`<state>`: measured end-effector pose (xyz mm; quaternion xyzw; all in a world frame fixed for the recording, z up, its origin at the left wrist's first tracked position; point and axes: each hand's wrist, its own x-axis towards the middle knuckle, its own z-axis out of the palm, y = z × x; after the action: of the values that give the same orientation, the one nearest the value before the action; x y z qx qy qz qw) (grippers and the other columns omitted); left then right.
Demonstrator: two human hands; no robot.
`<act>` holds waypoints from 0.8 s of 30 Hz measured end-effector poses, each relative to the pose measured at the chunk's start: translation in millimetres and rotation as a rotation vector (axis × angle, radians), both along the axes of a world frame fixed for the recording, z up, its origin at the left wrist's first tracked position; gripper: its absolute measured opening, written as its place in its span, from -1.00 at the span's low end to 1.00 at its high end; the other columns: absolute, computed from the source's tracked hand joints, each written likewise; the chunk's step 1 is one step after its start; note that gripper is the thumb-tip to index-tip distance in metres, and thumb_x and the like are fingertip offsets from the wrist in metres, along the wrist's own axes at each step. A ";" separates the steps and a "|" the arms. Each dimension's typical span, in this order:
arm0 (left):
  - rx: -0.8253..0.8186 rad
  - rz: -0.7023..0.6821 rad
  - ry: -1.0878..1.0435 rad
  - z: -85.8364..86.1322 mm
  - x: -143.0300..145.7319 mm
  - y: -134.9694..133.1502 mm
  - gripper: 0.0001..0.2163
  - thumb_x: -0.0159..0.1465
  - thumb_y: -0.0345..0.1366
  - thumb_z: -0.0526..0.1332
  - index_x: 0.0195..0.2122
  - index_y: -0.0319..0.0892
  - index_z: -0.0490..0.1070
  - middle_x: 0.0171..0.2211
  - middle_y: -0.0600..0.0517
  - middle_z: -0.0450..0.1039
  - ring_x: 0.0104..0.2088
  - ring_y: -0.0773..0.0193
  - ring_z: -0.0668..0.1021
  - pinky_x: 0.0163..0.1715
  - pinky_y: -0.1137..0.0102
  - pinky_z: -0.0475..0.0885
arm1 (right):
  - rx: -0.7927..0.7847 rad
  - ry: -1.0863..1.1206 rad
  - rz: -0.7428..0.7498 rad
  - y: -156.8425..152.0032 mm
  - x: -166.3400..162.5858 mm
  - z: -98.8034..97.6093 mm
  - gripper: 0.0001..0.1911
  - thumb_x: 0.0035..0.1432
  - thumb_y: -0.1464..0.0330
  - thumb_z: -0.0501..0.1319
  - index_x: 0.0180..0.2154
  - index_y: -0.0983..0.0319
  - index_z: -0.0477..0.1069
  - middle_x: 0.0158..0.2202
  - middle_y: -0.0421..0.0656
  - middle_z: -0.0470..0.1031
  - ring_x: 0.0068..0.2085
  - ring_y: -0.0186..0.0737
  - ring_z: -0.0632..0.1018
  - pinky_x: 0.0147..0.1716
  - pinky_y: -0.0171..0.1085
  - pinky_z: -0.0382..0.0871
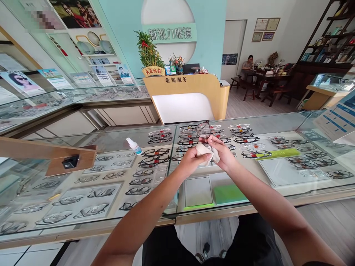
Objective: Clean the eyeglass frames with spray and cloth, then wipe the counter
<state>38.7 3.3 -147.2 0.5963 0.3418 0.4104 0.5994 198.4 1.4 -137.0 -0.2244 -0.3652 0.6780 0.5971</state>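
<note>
Dark round-framed eyeglasses (203,129) are held up over the glass counter, one lens rim standing above my fingers. My right hand (223,152) is closed on the frame, its thumb and fingers near the middle of the glasses. A pale cleaning cloth (204,150) is bunched between both hands, with some dark print on it. My left hand (191,159) pinches this cloth, thumb on top, and the lower lens appears hidden inside the folds. To the left, a small white spray bottle (134,146) with a blue label stands on the glass.
Beneath the glass counter top (177,207) lie rows of eyeglasses (154,160) and a green box (230,193). A wooden stand (70,160) is at left, a printed sign (340,120) at right. Beyond are a reception desk (188,87) and a seated person (248,63).
</note>
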 end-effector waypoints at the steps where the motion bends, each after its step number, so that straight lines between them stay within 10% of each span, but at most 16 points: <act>1: 0.004 0.014 -0.001 -1.2 0.4 -0.7 -0.51 0.06 0.10 0.60 -0.27 -0.22 0.60 -0.37 0.04 0.55 -0.36 0.28 0.48 -0.29 0.38 0.36 | 0.002 0.002 0.009 -0.6 -0.8 -0.4 -0.65 0.00 0.12 0.65 -0.34 0.10 0.57 -0.15 -0.17 0.74 -0.12 -0.11 0.69 -0.10 -0.18 0.60; 24: 0.137 0.321 -0.118 -4.4 9.8 -9.5 -0.48 0.20 0.29 0.43 -0.22 -0.12 0.62 -0.26 0.02 0.58 -0.22 0.19 0.54 -0.14 0.32 0.47 | 0.045 -0.054 -0.053 -14.8 -15.4 -1.2 -0.67 0.10 0.08 0.52 -0.38 0.09 0.47 -0.41 -0.26 0.44 -0.35 -0.18 0.40 -0.27 -0.24 0.31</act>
<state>48.5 -6.2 -151.6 0.5484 0.3680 0.5572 0.5033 183.0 -13.4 -138.2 -0.2388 -0.3901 0.6473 0.6098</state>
